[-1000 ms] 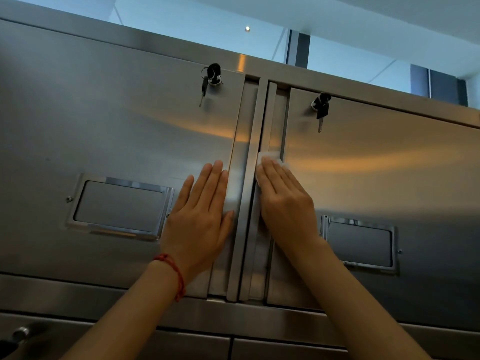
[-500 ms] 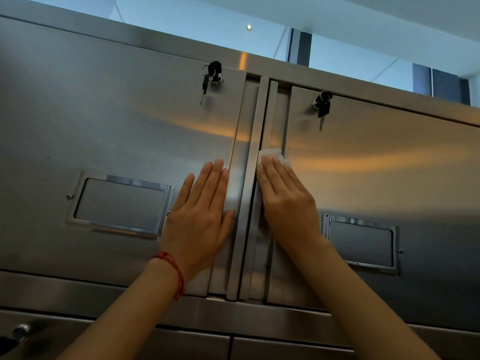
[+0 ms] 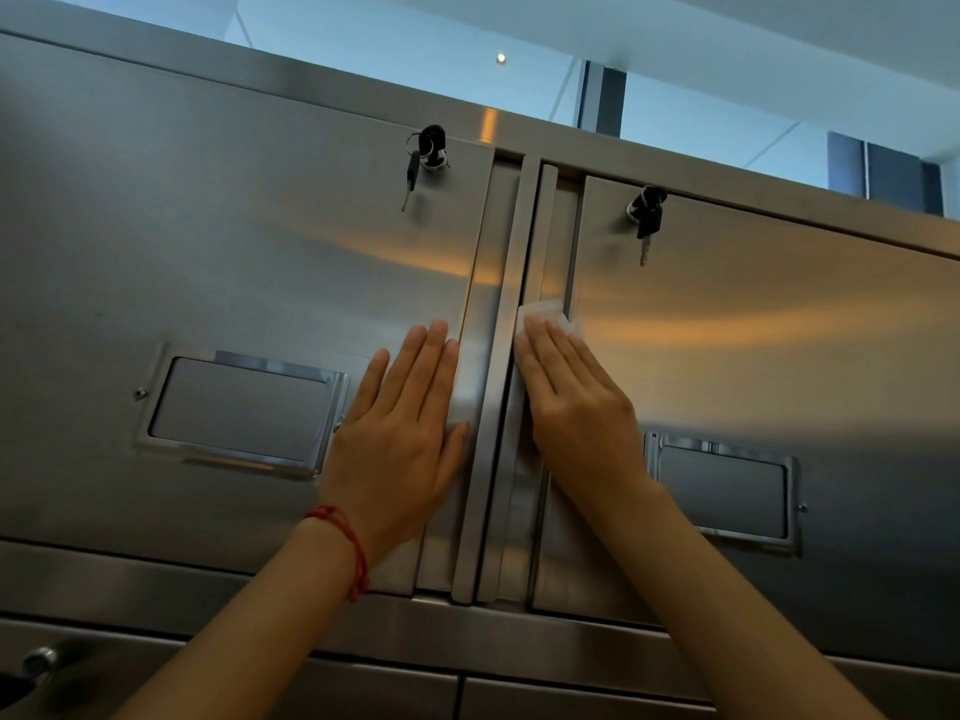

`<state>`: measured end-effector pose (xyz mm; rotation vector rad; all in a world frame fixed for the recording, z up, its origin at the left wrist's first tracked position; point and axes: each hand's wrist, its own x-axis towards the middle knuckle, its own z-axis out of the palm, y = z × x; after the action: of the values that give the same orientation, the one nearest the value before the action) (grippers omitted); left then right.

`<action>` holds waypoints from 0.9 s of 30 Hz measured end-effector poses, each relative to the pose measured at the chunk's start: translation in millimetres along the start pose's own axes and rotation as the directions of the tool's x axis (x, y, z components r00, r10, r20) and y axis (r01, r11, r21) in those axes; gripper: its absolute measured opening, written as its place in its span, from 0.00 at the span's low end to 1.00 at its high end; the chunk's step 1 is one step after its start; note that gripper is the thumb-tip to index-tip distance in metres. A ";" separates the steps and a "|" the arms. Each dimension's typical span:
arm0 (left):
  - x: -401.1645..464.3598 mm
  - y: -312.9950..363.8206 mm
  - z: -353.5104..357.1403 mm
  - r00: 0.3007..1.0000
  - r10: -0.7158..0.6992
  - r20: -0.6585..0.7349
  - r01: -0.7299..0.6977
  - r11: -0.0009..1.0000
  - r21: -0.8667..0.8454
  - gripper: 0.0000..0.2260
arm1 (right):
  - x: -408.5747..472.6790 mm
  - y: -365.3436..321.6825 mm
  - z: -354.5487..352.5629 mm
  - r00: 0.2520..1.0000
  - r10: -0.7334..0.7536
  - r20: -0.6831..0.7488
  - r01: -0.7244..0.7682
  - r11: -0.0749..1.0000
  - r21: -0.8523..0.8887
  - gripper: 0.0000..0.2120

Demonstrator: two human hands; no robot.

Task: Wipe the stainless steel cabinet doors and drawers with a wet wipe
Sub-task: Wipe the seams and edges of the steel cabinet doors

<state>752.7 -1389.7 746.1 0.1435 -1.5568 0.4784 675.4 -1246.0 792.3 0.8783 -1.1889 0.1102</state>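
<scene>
Stainless steel: two brushed cabinet doors, the left door [image 3: 234,262] and the right door [image 3: 769,324], meet at a pair of vertical handle strips [image 3: 511,387] in the middle of the head view.
Wet wipe: the white wet wipe [image 3: 548,317] lies flat under the right hand's fingertips, on the inner edge of the right door just beside its handle strip; only its top edge shows past the fingers.
Right hand: the right hand [image 3: 576,407] lies flat with straight fingers, pressing the wipe to the metal rather than pinching it, likely so the whole pad of cloth stays in contact along the narrow edge.
Left hand: the left hand [image 3: 405,433] is spread flat on the left door beside its handle strip, holding nothing; it seems to brace the person and keep that door from shifting under the push.
Wrist: a red string bracelet [image 3: 348,543] circles the left wrist.
Keys: a key [image 3: 426,148] hangs in the left door's lock and another key [image 3: 647,213] in the right door's, both above the hands and clear of them.
Label frames: each door carries a label frame, the left frame [image 3: 239,407] and the right frame [image 3: 722,491].
Drawers: the drawer fronts [image 3: 571,698] sit below the doors, with no hand on them.
Step in hand: wiping the seam side of the right door, judged from where the wipe sits.
</scene>
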 end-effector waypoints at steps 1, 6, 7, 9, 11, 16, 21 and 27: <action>0.0 0.0 0.0 1.000 0.000 0.001 0.000 1.000 0.002 0.26 | 1.3 0.9 0.1 1.000 0.001 -0.003 -0.001 1.000 0.001 0.24; -0.5 -0.3 1.2 1.000 -0.007 -0.002 0.007 1.000 0.009 0.26 | 13.6 3.2 1.0 0.999 0.045 -0.009 -0.044 0.999 0.019 0.24; -0.5 -0.4 1.5 1.000 -0.007 0.000 0.007 1.000 0.010 0.26 | 13.3 2.6 1.2 0.999 0.047 -0.010 -0.046 0.999 0.024 0.24; -0.5 -0.3 1.7 1.000 -0.006 0.006 0.006 1.000 0.014 0.26 | 9.0 1.2 1.2 0.999 0.040 -0.011 -0.039 0.999 0.027 0.24; -0.1 -0.3 1.4 1.000 -0.009 0.010 0.009 1.000 0.016 0.26 | 5.8 0.8 0.5 1.000 0.026 -0.014 -0.025 0.999 0.020 0.24; -0.4 -0.2 1.1 1.000 -0.012 0.017 0.012 1.000 0.013 0.26 | 16.6 5.2 0.5 0.999 0.032 -0.020 -0.032 0.999 -0.008 0.24; -0.7 0.2 0.6 0.999 -0.019 0.033 0.019 1.000 0.006 0.26 | 15.0 2.6 1.2 0.998 0.061 -0.028 -0.060 0.998 0.023 0.24; -0.3 0.6 0.7 0.999 -0.017 0.032 0.017 1.000 0.000 0.26 | 10.8 -2.4 1.5 0.996 0.085 -0.005 -0.085 0.996 0.023 0.25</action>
<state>751.9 -1389.5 745.7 0.1652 -1.5853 0.4644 679.9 -1252.4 800.3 0.8470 -1.2214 0.1955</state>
